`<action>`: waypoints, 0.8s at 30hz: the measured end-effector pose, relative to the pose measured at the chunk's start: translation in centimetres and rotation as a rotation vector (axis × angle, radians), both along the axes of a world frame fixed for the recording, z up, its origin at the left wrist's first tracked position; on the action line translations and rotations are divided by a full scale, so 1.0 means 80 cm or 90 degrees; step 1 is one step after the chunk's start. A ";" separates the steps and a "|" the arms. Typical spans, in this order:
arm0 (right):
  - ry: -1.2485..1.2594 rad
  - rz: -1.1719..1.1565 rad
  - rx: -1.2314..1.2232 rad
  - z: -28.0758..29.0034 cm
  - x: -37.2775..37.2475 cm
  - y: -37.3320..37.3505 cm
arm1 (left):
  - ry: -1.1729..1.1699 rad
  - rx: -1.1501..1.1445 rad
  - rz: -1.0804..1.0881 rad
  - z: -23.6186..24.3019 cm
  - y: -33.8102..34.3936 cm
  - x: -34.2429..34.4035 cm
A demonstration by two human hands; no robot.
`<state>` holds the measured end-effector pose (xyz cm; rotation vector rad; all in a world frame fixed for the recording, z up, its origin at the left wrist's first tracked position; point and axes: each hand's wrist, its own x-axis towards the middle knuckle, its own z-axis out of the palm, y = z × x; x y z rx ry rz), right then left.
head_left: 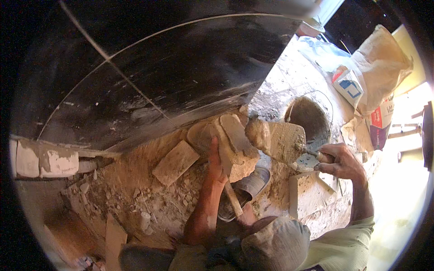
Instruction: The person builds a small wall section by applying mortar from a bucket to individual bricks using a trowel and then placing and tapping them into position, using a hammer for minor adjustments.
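My right hand (341,161) is closed around the handle of a trowel (287,142), whose broad blade carries wet mortar. The blade's far end comes close to a rough tan block (235,133) standing by the dark tiled wall. Against the block's left side rests my left hand (215,158), its thumb pointing up; the other fingers are mostly hidden, and it appears to grip the block. Below that hand slants a wooden tool handle (233,198); whether the hand holds this too cannot be made out. A flat tile piece (176,163) lies left of the hand.
Dark tiles (172,67) cover the wall ahead. A mortar bucket (309,119) stands beyond the trowel. Bags (379,67) are at the far right. A pale slab (312,192) lies below my right hand. Rubble (144,207) covers the floor at left, and a grey shoe (255,183) is near the block.
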<state>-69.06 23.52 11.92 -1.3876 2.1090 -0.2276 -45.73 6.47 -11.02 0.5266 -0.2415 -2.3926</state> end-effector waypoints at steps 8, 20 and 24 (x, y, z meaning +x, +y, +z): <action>0.381 0.150 -0.226 -0.003 0.055 -0.019 | 0.074 0.048 -0.047 0.005 -0.008 -0.003; 0.479 0.164 -0.242 -0.014 0.059 -0.015 | 0.036 0.020 -0.072 0.019 -0.018 0.002; 0.392 0.136 -0.301 -0.010 0.052 -0.021 | -0.068 0.042 -0.079 0.031 -0.021 0.013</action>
